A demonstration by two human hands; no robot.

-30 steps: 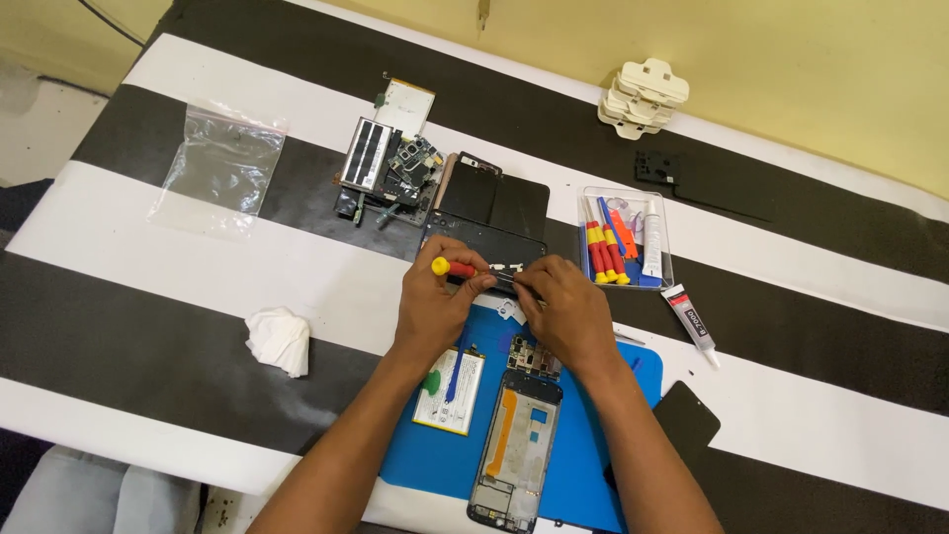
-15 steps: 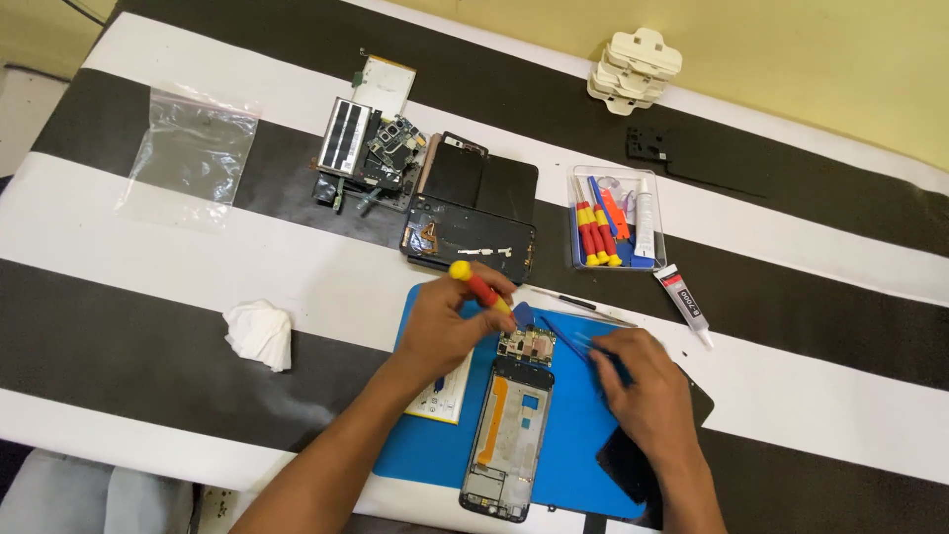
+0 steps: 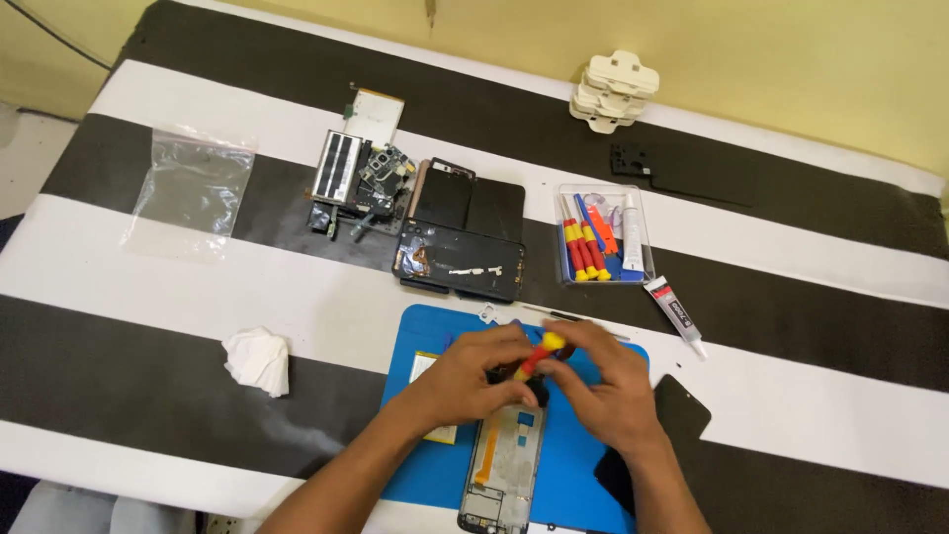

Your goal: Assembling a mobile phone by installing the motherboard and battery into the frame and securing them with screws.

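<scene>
Both hands meet over the opened phone frame [image 3: 504, 465] on the blue mat [image 3: 573, 465]: left hand [image 3: 473, 381] pinching the red-and-yellow screwdriver [image 3: 539, 353] upright, right hand [image 3: 603, 386] curled beside it, apparently steadying the tip.

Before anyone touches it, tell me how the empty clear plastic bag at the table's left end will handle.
The clear plastic bag lies flat and wrinkled on the striped table, so it probably is floppy and sags when lifted. It looks empty, so likely very light. A push would probably slide or crumple it, not roll it.
</scene>
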